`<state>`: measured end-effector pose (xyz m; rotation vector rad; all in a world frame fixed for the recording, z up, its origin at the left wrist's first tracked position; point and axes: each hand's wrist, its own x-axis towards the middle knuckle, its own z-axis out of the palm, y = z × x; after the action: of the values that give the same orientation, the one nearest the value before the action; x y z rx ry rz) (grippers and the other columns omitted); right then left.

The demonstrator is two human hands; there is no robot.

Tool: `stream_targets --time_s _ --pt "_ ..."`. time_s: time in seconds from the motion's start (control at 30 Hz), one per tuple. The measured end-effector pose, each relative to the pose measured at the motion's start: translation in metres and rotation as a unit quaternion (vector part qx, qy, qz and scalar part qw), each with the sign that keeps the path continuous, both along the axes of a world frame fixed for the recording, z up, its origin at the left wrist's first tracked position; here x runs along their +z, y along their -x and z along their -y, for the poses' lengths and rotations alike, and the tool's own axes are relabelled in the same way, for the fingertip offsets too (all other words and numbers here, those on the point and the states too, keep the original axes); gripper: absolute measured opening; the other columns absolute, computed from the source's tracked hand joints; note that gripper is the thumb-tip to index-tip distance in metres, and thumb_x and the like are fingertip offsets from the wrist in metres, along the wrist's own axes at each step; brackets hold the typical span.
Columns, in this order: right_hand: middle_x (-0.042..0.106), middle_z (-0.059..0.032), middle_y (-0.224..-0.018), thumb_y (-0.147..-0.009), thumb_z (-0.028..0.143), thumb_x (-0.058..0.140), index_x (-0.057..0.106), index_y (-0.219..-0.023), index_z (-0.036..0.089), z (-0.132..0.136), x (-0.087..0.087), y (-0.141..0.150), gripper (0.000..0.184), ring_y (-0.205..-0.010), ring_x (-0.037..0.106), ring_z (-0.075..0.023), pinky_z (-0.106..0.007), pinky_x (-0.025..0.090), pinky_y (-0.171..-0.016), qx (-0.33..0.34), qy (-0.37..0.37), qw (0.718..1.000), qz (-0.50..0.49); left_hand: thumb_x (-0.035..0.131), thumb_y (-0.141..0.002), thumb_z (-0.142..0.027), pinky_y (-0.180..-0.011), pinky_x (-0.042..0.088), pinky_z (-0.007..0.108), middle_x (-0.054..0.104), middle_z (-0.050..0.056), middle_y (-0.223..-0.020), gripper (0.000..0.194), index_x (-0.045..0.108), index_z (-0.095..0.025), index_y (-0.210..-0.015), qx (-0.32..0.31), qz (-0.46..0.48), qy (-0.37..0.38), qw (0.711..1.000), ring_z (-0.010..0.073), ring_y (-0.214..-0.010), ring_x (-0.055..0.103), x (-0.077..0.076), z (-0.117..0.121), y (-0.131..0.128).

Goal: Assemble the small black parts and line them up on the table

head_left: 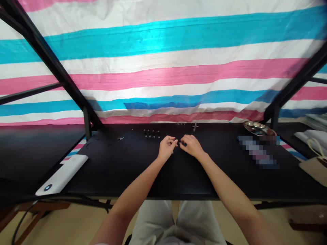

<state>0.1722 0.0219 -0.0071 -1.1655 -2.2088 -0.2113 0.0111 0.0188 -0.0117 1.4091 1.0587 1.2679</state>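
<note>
My left hand (167, 148) and my right hand (192, 145) meet over the middle of the black table, fingertips a short gap apart. Both are closed in a pinch. Something small and dark shows at the fingertips, too small and covered to name. Just left of my left hand, several small black cylinders with pale ends (153, 133) stand in a row. Beyond my right hand, near the far edge, lie a row of tiny pale pieces (181, 124) and a small object with white strands (195, 127).
A shiny metal dish (259, 129) sits at the back right, with a pixelated item (258, 152) before it. On the left lies a long white device (62, 175). A thin white scrap (121, 138) rests on the black table (114, 173). Black frame bars and a striped sheet rise behind.
</note>
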Motion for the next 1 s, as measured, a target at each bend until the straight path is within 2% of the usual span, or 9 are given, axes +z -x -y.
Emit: stream_targets --time_s 0.17,0.33,0.4,0.5,0.6,0.67,0.77,1.0 --pt "0.053 -0.0011 -0.066 -0.081 0.025 0.048 0.055 -0.072 0.017 0.003 0.004 0.004 0.013 -0.063 0.048 -0.0125 -0.026 0.033 -0.066 -0.009 0.008 0.999 -0.053 0.063 -0.068 -0.047 -0.029 0.028 0.017 0.061 -0.004 -0.058 0.044 0.049 -0.014 -0.093 0.011 0.033 0.033 0.999 0.0037 -0.028 0.039 -0.002 -0.006 0.002" --pt "0.054 -0.0022 -0.067 -0.082 0.026 0.047 0.056 -0.073 0.017 0.005 0.004 0.009 0.015 -0.065 0.05 -0.0136 -0.027 0.035 -0.066 -0.003 0.016 0.999 -0.052 0.061 -0.07 -0.049 -0.03 0.023 0.016 0.055 -0.004 -0.05 0.037 0.054 -0.013 -0.077 -0.048 0.015 0.052 0.997 0.0024 -0.028 0.035 0.0 -0.004 0.001" --pt "0.055 -0.0028 -0.068 -0.083 0.026 0.047 0.057 -0.074 0.017 0.006 0.004 0.01 0.016 -0.066 0.051 -0.0139 -0.027 0.036 -0.067 -0.004 0.02 0.999 -0.05 0.061 -0.069 -0.049 -0.03 0.022 0.016 0.053 -0.004 -0.047 0.037 0.055 -0.013 -0.073 -0.052 0.003 0.052 0.997 0.0025 -0.028 0.034 0.002 -0.002 0.0" --pt "0.058 -0.0039 -0.074 -0.084 0.027 0.047 0.059 -0.082 0.017 0.006 0.003 0.011 0.016 -0.068 0.053 -0.0139 -0.027 0.037 -0.068 -0.001 0.041 0.998 -0.047 0.061 -0.068 -0.05 -0.031 0.023 0.017 0.051 -0.004 -0.045 0.037 0.055 -0.014 -0.072 -0.016 -0.022 0.053 0.998 0.0035 -0.029 0.033 0.001 -0.004 0.002" --pt "0.061 -0.0052 -0.084 -0.084 0.027 0.048 0.059 -0.095 0.017 0.005 0.0 0.011 0.019 -0.07 0.055 -0.0136 -0.027 0.039 -0.068 0.006 0.071 0.997 -0.039 0.06 -0.069 -0.049 -0.036 0.029 0.018 0.051 -0.004 -0.043 0.035 0.058 -0.014 -0.072 0.056 -0.084 0.029 0.995 0.0062 -0.032 0.038 -0.002 -0.013 0.01" --pt "0.061 -0.0055 -0.088 -0.085 0.026 0.047 0.059 -0.098 0.017 0.004 -0.001 0.011 0.02 -0.071 0.056 -0.0132 -0.027 0.04 -0.07 0.013 0.089 0.995 -0.033 0.059 -0.07 -0.046 -0.044 0.035 0.02 0.052 -0.003 -0.042 0.032 0.061 -0.015 -0.072 0.114 -0.155 -0.009 0.981 0.0092 -0.038 0.045 -0.005 -0.02 0.018" --pt "0.061 -0.0052 -0.088 -0.085 0.024 0.046 0.06 -0.095 0.017 0.004 -0.003 0.011 0.019 -0.07 0.055 -0.0129 -0.026 0.041 -0.069 0.019 0.109 0.993 -0.031 0.056 -0.074 -0.042 -0.053 0.037 0.022 0.055 -0.001 -0.046 0.027 0.064 -0.017 -0.077 0.175 -0.27 -0.045 0.946 0.0126 -0.048 0.053 -0.008 -0.031 0.029" --pt "0.06 -0.0038 -0.084 -0.085 0.022 0.046 0.061 -0.092 0.018 0.005 -0.002 0.012 0.017 -0.067 0.054 -0.0119 -0.024 0.041 -0.064 0.026 0.124 0.992 -0.028 0.052 -0.078 -0.039 -0.057 0.038 0.024 0.063 0.004 -0.061 0.025 0.067 -0.021 -0.087 0.189 -0.402 0.003 0.896 0.0181 -0.064 0.06 -0.006 -0.035 0.032"
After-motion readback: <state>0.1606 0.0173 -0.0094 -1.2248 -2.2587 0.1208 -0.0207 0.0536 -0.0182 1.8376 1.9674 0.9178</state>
